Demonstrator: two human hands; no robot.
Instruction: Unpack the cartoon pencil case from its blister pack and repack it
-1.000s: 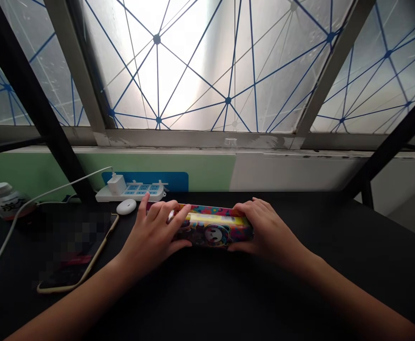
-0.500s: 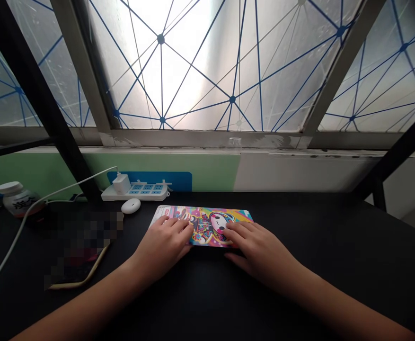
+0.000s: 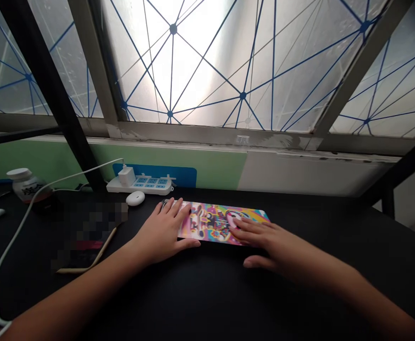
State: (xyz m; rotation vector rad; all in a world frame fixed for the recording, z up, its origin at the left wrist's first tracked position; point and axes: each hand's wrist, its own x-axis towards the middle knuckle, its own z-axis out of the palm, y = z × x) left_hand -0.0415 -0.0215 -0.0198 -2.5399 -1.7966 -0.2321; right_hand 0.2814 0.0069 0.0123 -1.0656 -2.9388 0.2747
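A flat rectangular item (image 3: 209, 221) with a bright cartoon print lies on the black desk; its exact kind I cannot tell. My left hand (image 3: 161, 232) rests flat over its left end, fingers spread and thumb stretched along the near edge. Across the right part lies my right hand (image 3: 264, 238), its fingers extended over the printed face and its thumb apart, in front of the near edge. Both hands are open and grasp nothing. The left end and part of the right side of the item are hidden under the fingers.
Behind stands a white power strip (image 3: 150, 185) with a charger (image 3: 126, 176) and a white cable. A round-edged white case (image 3: 135, 198) sits near it. At left are a blurred-out object with a tan edge (image 3: 104, 251) and a white jar (image 3: 26, 184). Black frame posts flank the desk.
My left hand has spread its fingers and uncovered more of the print. My right hand's thumb has opened away from the item. The whole view has shifted and tilted slightly.
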